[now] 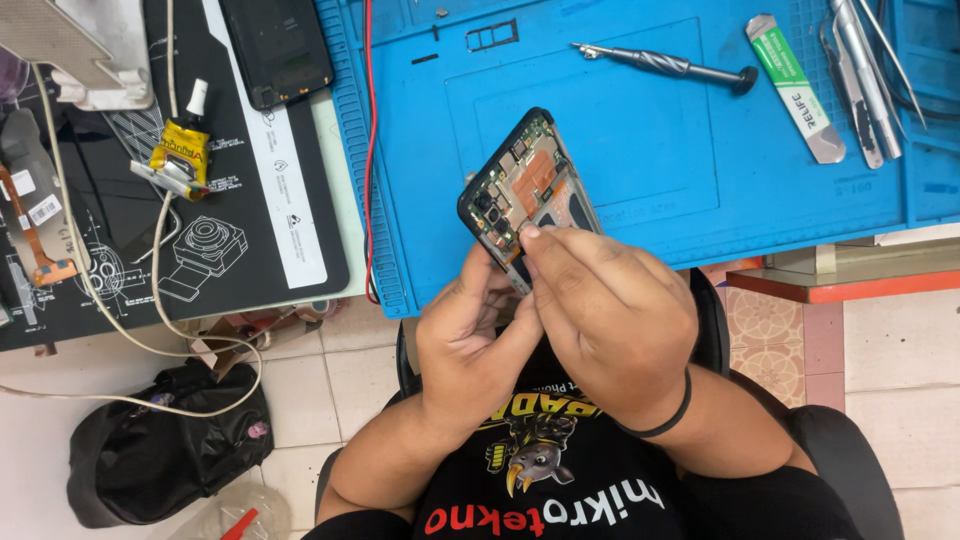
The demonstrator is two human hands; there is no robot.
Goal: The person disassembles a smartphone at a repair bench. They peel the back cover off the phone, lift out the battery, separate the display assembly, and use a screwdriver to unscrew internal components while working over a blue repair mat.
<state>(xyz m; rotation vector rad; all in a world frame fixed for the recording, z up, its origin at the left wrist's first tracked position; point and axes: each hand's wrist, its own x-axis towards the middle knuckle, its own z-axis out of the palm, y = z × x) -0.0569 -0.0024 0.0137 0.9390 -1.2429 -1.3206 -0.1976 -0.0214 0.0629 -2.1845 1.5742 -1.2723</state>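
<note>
blue silicone work mat (640, 130) covers the bench top; opened phone (525, 190) held above its near edge, back cover off, circuit boards and copper-coloured shielding showing. left hand (470, 340) curled around the phone's lower end from below, gripping it. right hand (610, 310) lies over the phone's lower half, fingers closed, fingertips (530, 235) pressed on the exposed internals; whether they pinch a small part, cannot tell. black band on the right wrist. on the mat, well apart from the hands: screwdriver (665, 65), flat pry tool (797, 88) with green and white label, tweezers (865, 70) at the far right. red wire (371, 150) runs along the mat's left edge. black phone back panel (275, 48) and small yellow glue tube (183, 150) on the dark mat to the left. black bag (165, 445) on the tiled floor.
</note>
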